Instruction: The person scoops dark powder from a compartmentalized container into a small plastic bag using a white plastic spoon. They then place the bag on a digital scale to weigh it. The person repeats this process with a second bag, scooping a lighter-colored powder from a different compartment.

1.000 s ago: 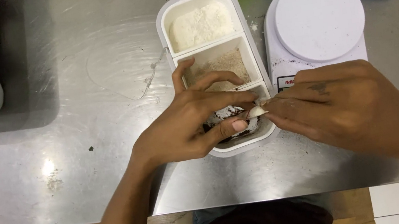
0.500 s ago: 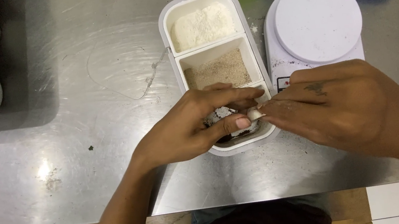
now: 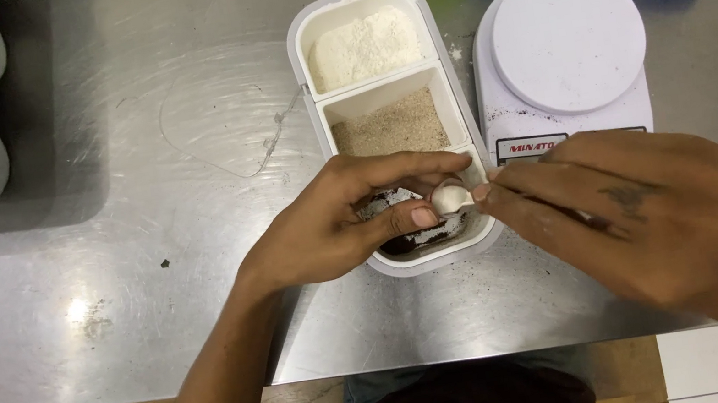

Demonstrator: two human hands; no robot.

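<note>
Head view: at the centre of the frame, a person's left hand (image 3: 335, 228) and right hand (image 3: 629, 217) meet over the nearest compartment of a white three-part container (image 3: 386, 124) on a steel worktop (image 3: 139, 286). The fingers of both hands are pinched together on a small white spoon (image 3: 449, 199) held just above dark powder (image 3: 415, 238). The middle compartment holds tan powder (image 3: 391, 125), the far one white powder (image 3: 363, 48). A white kitchen scale (image 3: 567, 63) stands just right of the container.
</note>
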